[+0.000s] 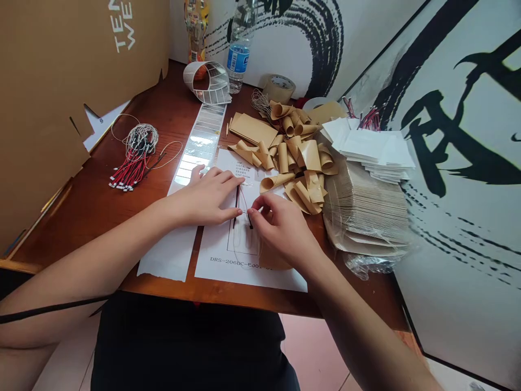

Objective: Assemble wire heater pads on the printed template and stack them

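Observation:
My left hand [211,195] lies flat on a printed white sheet [244,260] on the wooden desk [101,206], fingers stretched out and pressing down a thin red and black wire [237,201]. My right hand [280,228] is beside it, thumb and fingertips pinched on the same wire's lower part near a drawn outline on the sheet. A brown paper piece sits partly hidden under my right hand.
Curled brown paper pieces [297,163] are heaped behind my hands. A stack of brown sheets topped with white cards [370,179] stands at right. A strip of labels [199,146], a wire bundle [134,157], a water bottle [239,49], a tape roll [279,87] and cardboard [61,81] surround them.

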`<control>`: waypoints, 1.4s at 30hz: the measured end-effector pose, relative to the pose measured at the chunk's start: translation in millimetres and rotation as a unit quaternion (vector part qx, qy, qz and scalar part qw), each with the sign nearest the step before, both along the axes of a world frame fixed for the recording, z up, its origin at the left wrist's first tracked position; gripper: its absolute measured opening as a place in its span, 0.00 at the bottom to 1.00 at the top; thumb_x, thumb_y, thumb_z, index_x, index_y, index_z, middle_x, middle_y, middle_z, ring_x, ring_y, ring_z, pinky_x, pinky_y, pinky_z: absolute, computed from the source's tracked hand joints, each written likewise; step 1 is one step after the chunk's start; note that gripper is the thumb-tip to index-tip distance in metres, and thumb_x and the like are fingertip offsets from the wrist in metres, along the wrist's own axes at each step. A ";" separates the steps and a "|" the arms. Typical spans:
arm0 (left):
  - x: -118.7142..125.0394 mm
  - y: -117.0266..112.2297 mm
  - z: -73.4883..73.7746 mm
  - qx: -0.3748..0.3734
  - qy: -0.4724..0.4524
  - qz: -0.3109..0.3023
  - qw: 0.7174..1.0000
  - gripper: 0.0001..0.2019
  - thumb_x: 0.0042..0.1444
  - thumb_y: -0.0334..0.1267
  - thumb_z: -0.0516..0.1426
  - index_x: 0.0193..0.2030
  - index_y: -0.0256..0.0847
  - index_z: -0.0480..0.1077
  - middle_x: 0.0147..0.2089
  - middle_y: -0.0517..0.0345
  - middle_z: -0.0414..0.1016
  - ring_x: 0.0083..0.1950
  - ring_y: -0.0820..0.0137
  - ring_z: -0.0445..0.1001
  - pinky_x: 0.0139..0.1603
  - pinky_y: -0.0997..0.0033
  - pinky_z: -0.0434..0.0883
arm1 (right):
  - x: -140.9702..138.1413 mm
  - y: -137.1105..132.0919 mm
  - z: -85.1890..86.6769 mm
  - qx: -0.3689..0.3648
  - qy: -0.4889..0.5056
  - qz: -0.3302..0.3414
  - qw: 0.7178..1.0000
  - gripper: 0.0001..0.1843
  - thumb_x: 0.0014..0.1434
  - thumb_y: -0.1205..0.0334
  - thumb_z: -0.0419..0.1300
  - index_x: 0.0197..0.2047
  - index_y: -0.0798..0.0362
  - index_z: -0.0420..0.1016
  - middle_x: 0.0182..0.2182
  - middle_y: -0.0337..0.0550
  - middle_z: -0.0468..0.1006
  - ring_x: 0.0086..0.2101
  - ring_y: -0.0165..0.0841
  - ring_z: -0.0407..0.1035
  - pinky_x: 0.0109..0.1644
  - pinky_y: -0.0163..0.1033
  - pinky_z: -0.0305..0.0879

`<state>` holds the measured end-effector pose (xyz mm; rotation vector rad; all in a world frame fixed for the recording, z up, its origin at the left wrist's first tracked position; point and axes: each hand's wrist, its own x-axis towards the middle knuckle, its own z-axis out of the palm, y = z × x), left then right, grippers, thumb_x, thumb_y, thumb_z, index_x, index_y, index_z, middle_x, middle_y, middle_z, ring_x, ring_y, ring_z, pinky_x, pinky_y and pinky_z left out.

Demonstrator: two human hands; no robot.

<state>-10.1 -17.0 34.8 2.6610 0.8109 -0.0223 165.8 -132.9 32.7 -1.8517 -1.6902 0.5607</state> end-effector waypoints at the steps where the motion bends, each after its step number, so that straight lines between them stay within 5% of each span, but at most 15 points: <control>1: 0.3 -0.7 -0.6 0.008 -0.004 0.000 1.000 0.37 0.66 0.58 0.51 0.75 0.38 0.60 0.71 0.39 0.68 0.72 0.43 0.60 0.75 0.32 0.42 | -0.7 -0.3 1.1 -0.003 0.022 -0.010 1.000 0.07 0.63 0.60 0.59 0.32 0.49 0.69 0.26 0.38 0.75 0.25 0.31 0.65 0.31 0.39 0.58; 11: 4.1 -7.9 -1.3 0.046 -0.031 0.011 0.998 0.35 0.66 0.60 0.53 0.72 0.39 0.64 0.68 0.43 0.72 0.70 0.47 0.64 0.76 0.37 0.39 | 0.3 1.0 -2.1 -0.016 0.181 -0.037 0.983 0.06 0.63 0.58 0.60 0.41 0.49 0.72 0.31 0.40 0.80 0.33 0.35 0.76 0.39 0.41 0.71; 15: 4.4 -7.8 0.2 0.035 -0.035 0.013 0.999 0.36 0.67 0.61 0.52 0.71 0.37 0.66 0.66 0.43 0.74 0.69 0.47 0.65 0.77 0.38 0.39 | 3.8 -3.2 -1.7 0.025 0.058 0.073 0.995 0.22 0.64 0.71 0.53 0.58 0.48 0.75 0.38 0.43 0.82 0.35 0.34 0.76 0.39 0.40 0.71; 19: 4.9 -6.8 -0.7 0.041 -0.020 0.016 0.999 0.37 0.66 0.57 0.54 0.75 0.35 0.61 0.69 0.41 0.71 0.70 0.46 0.64 0.77 0.36 0.37 | 6.6 -8.9 1.5 0.068 -0.081 0.170 0.980 0.23 0.64 0.75 0.51 0.55 0.49 0.79 0.47 0.49 0.79 0.40 0.36 0.75 0.42 0.41 0.71; 26: 3.5 -3.3 -5.0 0.034 -0.035 0.016 0.999 0.40 0.66 0.64 0.53 0.75 0.37 0.62 0.67 0.43 0.73 0.70 0.46 0.64 0.77 0.36 0.35 | 13.6 -8.5 2.2 0.154 -0.230 0.185 0.943 0.14 0.70 0.72 0.54 0.44 0.52 0.81 0.40 0.47 0.78 0.36 0.34 0.71 0.39 0.38 0.64; 34: 3.5 -2.6 -3.3 0.034 -0.013 0.021 0.999 0.34 0.67 0.50 0.54 0.76 0.39 0.59 0.69 0.42 0.72 0.71 0.47 0.63 0.76 0.33 0.38 | 5.6 -8.5 1.2 0.255 -0.334 0.180 0.889 0.15 0.69 0.73 0.57 0.49 0.48 0.82 0.46 0.51 0.78 0.43 0.40 0.65 0.44 0.44 0.57; 42: 3.6 -1.5 -2.4 0.037 -0.008 0.015 0.999 0.38 0.67 0.58 0.55 0.76 0.37 0.59 0.69 0.41 0.72 0.71 0.46 0.63 0.76 0.34 0.36 | 7.7 -4.9 7.5 0.213 -0.338 0.252 0.881 0.13 0.69 0.75 0.57 0.44 0.55 0.83 0.32 0.45 0.75 0.34 0.36 0.60 0.40 0.42 0.59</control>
